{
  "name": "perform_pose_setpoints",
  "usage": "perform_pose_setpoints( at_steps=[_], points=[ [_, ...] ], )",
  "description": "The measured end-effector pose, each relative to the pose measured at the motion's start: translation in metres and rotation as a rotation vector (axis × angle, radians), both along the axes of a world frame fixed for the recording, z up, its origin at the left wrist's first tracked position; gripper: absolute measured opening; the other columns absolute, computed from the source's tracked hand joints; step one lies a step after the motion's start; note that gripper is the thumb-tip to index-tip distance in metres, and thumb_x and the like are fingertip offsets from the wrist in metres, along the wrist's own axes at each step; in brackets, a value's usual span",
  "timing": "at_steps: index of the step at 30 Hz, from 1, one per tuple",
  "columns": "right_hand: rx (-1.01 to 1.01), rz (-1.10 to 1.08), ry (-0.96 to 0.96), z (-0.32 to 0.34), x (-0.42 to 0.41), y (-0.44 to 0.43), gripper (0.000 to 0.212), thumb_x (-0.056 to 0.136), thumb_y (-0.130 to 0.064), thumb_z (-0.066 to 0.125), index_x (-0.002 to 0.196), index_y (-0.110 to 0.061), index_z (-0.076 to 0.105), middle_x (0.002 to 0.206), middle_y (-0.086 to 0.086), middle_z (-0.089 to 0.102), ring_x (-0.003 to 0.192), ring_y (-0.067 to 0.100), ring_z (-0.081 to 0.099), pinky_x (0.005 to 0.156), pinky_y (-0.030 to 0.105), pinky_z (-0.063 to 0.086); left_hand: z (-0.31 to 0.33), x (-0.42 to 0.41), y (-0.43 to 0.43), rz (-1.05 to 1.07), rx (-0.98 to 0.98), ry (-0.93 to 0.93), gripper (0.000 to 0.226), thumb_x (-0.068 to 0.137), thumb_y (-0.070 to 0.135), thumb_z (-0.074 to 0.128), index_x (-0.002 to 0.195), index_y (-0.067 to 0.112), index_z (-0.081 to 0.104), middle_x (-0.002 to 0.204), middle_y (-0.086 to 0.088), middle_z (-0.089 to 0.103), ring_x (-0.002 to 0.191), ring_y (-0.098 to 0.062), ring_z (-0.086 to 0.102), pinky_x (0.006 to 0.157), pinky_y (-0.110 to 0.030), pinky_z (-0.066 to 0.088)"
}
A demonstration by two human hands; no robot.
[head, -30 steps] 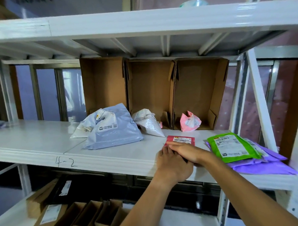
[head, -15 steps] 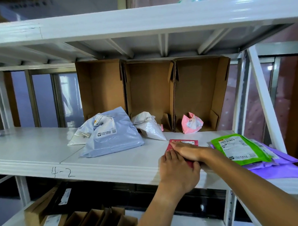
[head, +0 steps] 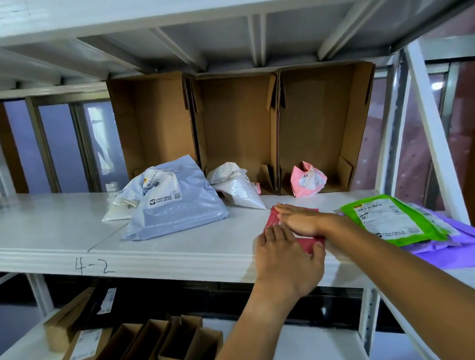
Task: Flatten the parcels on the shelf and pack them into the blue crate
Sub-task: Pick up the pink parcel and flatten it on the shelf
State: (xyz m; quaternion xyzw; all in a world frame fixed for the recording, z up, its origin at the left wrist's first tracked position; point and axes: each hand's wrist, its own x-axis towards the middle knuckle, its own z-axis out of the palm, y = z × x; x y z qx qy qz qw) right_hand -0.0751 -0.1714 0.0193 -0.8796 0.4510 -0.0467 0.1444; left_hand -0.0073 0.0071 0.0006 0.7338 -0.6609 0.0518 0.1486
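Pressing flat-fingered on the red parcel (head: 272, 222), the right hand (head: 300, 220) has slid farther across it; the left hand (head: 286, 262), fingers straight, steadies it. Flattening looks nearly done.

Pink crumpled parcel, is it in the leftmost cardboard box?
No, the pink crumpled parcel sits at the mouth of the rightmost cardboard box.

The left hand (head: 286, 255) and right hand (head: 300, 219) press flat on a red parcel (head: 309, 243) near the shelf's (head: 56, 228) front edge. A green parcel (head: 390, 218) lies just beside it, toward the right end.
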Motion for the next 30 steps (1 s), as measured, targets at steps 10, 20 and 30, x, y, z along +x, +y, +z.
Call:
perform_pose_setpoints(
  at_steps=[10,20,30],
  points=[
    [-0.022,0.007,0.002,0.004,0.003,-0.001,0.056,0.108,-0.041,0.023,0.160,-0.025,0.013,0.167,-0.009,0.003,0.153,0.010,0.002,0.124,0.035,0.000,0.001,0.001,-0.002,-0.013,0.000,0.016,0.085,0.098,0.060,0.018,0.157,-0.002,0.013,0.164,-0.020,0.019,0.152,-0.030,0.016,0.122,-0.044,0.015],
    [-0.043,-0.165,-0.312,0.013,-0.017,0.056,0.048,0.108,-0.038,0.025,0.153,-0.025,0.034,0.161,0.000,0.031,0.146,0.021,0.031,0.117,0.034,0.022,0.002,0.005,0.000,-0.066,-0.006,0.096,0.106,0.082,0.086,0.018,0.159,0.013,0.013,0.166,-0.009,0.016,0.152,-0.025,0.015,0.122,-0.044,0.015],
    [-0.216,-0.156,-0.097,0.036,-0.068,0.114,0.026,0.094,-0.042,0.055,0.097,-0.022,0.071,0.100,0.003,0.068,0.093,0.024,0.061,0.083,0.040,0.053,0.003,0.008,0.008,-0.145,-0.005,0.004,0.102,0.063,0.100,0.031,0.148,0.042,0.034,0.163,0.000,0.028,0.147,-0.027,0.027,0.119,-0.047,0.023]
  ],
)
